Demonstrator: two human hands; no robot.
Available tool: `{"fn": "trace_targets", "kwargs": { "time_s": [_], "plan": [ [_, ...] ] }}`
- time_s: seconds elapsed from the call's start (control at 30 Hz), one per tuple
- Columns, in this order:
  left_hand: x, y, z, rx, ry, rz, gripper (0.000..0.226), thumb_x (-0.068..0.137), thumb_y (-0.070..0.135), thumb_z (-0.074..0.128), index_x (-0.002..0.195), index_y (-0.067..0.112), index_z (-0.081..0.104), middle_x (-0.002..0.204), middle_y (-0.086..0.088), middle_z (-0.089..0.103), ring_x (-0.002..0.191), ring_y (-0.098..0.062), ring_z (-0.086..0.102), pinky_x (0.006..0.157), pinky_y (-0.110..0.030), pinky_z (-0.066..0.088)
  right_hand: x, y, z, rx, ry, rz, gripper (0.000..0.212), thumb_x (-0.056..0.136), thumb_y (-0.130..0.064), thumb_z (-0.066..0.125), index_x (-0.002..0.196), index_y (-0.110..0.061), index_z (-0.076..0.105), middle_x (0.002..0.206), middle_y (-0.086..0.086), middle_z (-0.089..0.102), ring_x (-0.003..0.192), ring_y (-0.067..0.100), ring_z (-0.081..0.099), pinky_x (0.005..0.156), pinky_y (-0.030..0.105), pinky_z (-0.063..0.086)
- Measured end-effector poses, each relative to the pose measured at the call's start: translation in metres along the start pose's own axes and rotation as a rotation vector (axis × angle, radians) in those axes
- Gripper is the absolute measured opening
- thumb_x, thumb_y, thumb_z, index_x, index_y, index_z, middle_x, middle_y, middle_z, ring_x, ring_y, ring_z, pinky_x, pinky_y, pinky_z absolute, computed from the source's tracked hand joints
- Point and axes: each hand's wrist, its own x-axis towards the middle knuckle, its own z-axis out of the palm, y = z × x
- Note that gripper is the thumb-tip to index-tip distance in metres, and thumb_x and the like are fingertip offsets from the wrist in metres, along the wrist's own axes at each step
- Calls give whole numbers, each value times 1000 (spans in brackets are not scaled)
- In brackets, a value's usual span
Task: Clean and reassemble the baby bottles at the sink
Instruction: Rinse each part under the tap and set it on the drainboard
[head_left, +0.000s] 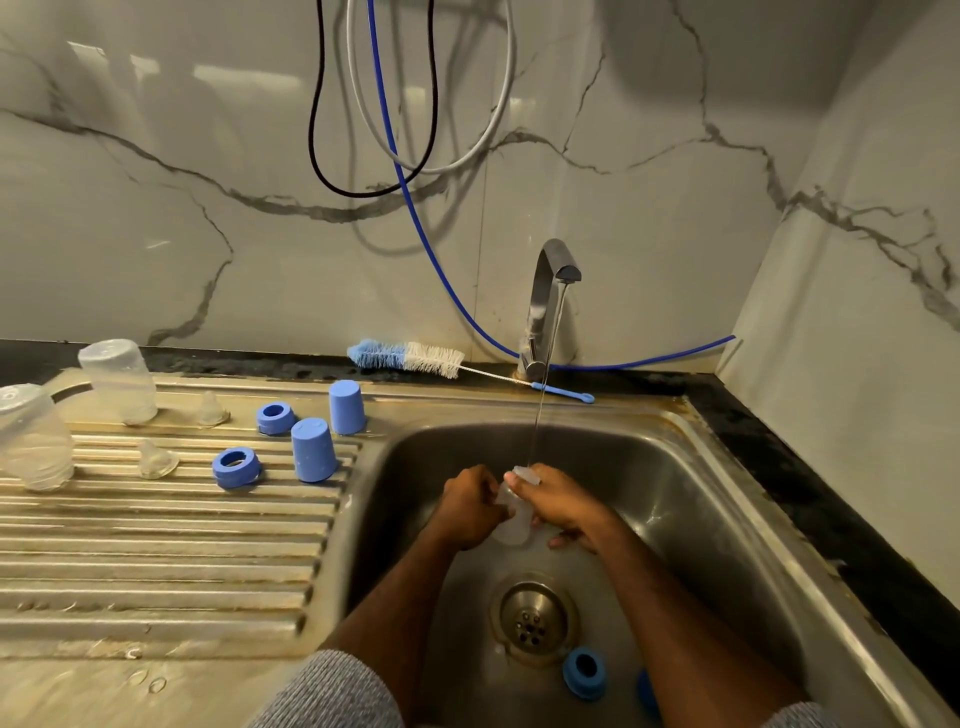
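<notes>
Baby bottle (511, 512), clear plastic, held over the sink (675, 509) basin under the running tap (551, 291); water stream lands at its upper end. Left hand (470, 506) grips the bottle's left side, fingers curled round it; right hand (558, 506) wraps the right side, fingertips over the top end. Step in hand looks like rinsing this third bottle body. Left of the sink on the draining board (156, 561): two clear bottles (119, 382) (34, 439) standing upside down, two clear teats (210, 410) (156, 460), two blue collar rings (275, 418) (236, 467), two blue caps (347, 414) (312, 449) mouth-down. So two sets seem washed, none reassembled yet. Inside the sink, near the drain (532, 621), one blue ring (584, 673) and another blue piece (647, 693) at the frame edge, partly hidden, likely the third cap. Bottle brush (410, 357) lies behind the sink, beside the tap base, nobody touching it. Next move probably: tip water out, set the bottle mouth-down on the board left of the sink; wet plastic is slippery so needs a firm one-hand grip. Then the blue parts in the basin need washing. Third teat not visible, can't tell where it is
</notes>
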Motion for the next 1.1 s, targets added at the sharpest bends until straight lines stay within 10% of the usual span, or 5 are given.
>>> {"fn": "trace_targets", "kwargs": {
  "time_s": [0.27,0.4,0.7,0.9,1.1],
  "plan": [
    [4,0,0,-57,69,37,29,97,11,64,125,8,66,120,-9,69,115,-22,63,103,-36,50,10,7,-2,-85,193,-126,56,86,-29,77,136,-22,52,129,5,62,112,21,60,85,33,52],
    [9,-5,1,-46,111,-8,26,98,6,56,121,8,67,121,-11,68,116,-26,61,104,-38,49,11,11,-2,-148,54,-34,45,84,-41,78,120,-21,62,110,2,69,87,12,65,63,25,48],
    [9,-6,5,-74,74,-25,24,97,4,54,116,13,67,116,-6,66,108,-21,62,97,-37,52,14,10,1,-202,140,-105,52,78,-27,84,125,-16,63,117,3,66,105,20,62,85,33,53],
    [7,-4,3,-54,66,-18,27,97,2,52,118,11,67,116,-7,66,109,-20,61,96,-34,51,15,10,-4,-109,147,-70,46,81,-35,82,118,-12,67,105,3,70,89,16,66,69,28,53],
    [5,-1,3,-69,56,-22,25,93,7,62,117,12,66,111,-7,67,104,-20,63,93,-35,54,17,13,1,164,216,-151,51,83,-14,80,130,-16,60,121,6,68,111,24,64,96,42,55]
  ]
}}
